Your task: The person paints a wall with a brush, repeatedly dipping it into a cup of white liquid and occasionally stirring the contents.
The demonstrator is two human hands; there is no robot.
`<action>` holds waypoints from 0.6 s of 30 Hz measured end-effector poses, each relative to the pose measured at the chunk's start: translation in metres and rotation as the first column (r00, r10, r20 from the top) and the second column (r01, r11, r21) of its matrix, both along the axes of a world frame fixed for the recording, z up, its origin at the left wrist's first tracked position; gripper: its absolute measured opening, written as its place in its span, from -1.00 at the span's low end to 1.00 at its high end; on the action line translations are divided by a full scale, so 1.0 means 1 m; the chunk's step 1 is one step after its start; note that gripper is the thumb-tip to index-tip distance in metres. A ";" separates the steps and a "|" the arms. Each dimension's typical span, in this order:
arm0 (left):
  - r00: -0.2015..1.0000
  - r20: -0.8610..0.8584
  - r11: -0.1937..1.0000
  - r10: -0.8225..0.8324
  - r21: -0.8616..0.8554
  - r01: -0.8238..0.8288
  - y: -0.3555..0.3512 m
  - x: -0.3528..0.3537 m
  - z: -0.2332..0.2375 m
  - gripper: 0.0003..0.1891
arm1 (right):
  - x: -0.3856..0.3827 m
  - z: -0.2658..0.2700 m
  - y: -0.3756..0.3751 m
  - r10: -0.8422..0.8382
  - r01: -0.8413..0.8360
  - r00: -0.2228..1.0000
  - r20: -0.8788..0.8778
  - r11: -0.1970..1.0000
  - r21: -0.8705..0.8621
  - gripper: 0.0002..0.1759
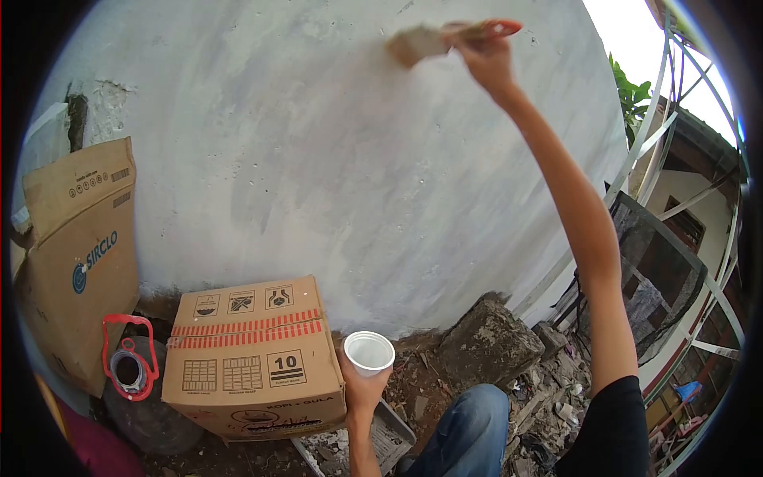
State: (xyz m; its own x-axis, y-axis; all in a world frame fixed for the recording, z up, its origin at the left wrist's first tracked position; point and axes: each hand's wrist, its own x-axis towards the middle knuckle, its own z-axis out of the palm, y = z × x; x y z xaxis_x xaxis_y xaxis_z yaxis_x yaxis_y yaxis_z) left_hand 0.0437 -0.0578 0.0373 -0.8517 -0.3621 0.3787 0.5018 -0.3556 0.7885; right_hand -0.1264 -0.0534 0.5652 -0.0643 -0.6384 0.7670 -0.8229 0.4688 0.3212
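High up against the wall [318,159], my right hand [485,60] grips a paintbrush by its orange-red handle [501,29]. The brush's bristles [403,49] point left and meet the wall surface, slightly smeared by motion. Low in the middle, my left hand [366,391] is wrapped round a white plastic cup [369,350], held upright with its mouth facing me. Pale whitish paint coats the wall in uneven, streaky patches. Just left of the cup stands a closed cardboard box [254,358] with red-striped tape.
A taller carton [75,270] leans at the left beside a dark jug with a red handle [129,322]. A concrete block [489,340] and rubble [548,405] lie along the wall's foot. Metal framework [675,119] and dark mesh [648,278] stand at right.
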 end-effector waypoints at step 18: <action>1.000 0.000 1.000 -0.009 0.021 0.009 0.002 0.000 -0.003 -0.34 | 0.028 -0.214 -0.079 -0.159 0.117 0.983 0.094 0.930 0.349 -0.67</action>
